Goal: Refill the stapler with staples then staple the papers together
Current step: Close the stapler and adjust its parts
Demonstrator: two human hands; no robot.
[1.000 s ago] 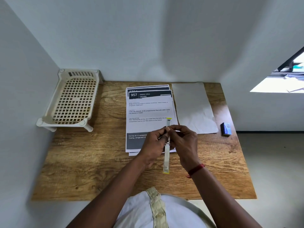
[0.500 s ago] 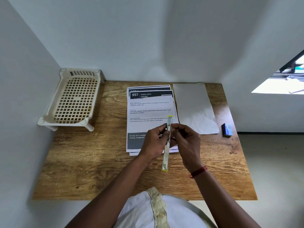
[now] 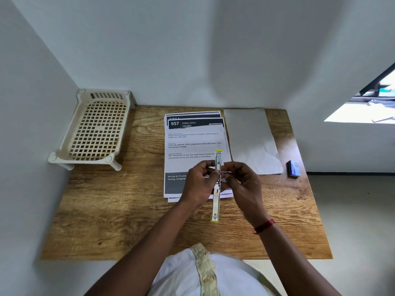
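Over the near edge of the printed papers (image 3: 192, 146), at the middle of the wooden table (image 3: 128, 210), the stapler (image 3: 215, 201) is unfolded into one long strip running from 12 to 6 o'clock, with a yellow tip at each end. The left hand (image 3: 199, 181) grips it from 9 o'clock, fingers curled round its middle. The right hand (image 3: 243, 184) sits at 3 o'clock, fingertips bunched against the stapler's side; whether they pinch anything I cannot tell. A blank sheet (image 3: 250, 137) lies at 1 o'clock, a small blue box (image 3: 294, 168) at 3 o'clock, and a cream lattice tray (image 3: 81, 160) at 10 o'clock.
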